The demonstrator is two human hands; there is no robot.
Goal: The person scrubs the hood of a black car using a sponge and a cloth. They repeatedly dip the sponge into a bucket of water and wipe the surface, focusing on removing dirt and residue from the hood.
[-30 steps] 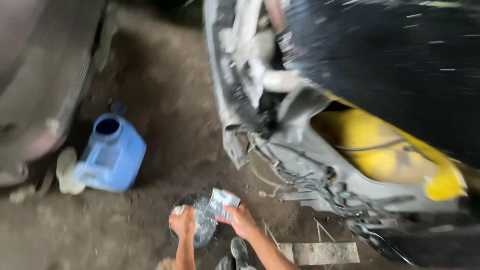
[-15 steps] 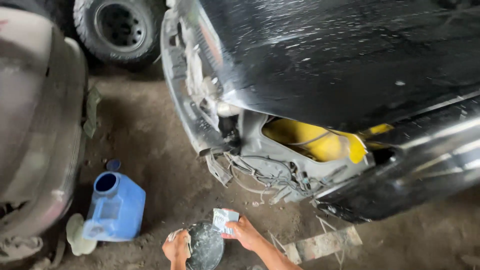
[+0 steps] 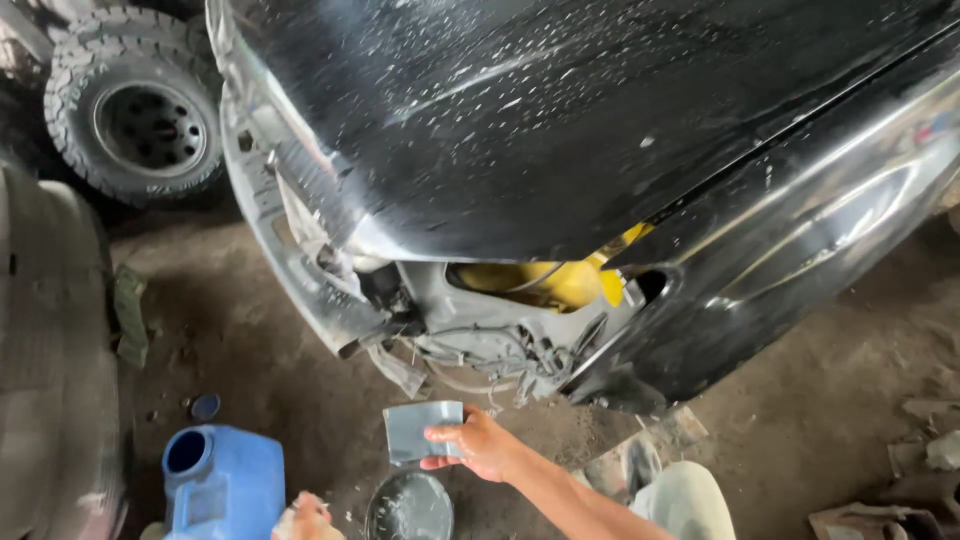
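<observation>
Head view, looking down past black bodywork [image 3: 600, 130] onto a dirt floor [image 3: 800, 420]. Right hand [image 3: 480, 445] closed on a grey sheet [image 3: 420, 432], thumb on top, fingers beneath; sheet roughly rectangular, curled at the edges, long axis running left to right, sticking out to the left of the fingers. Straight below it, a round dark bowl [image 3: 410, 508] on the floor, close under the sheet. Left hand [image 3: 308, 518] low at the frame edge, between jug and bowl, mostly cut off; grip impossible to tell. Right hand the nearer to both sheet and bowl. Blue jug [image 3: 225, 485] further left, squarish, mouth open, small blue cap [image 3: 205, 406] lying beside it. Yellow part [image 3: 540, 285] showing inside the stripped corner above.
</observation>
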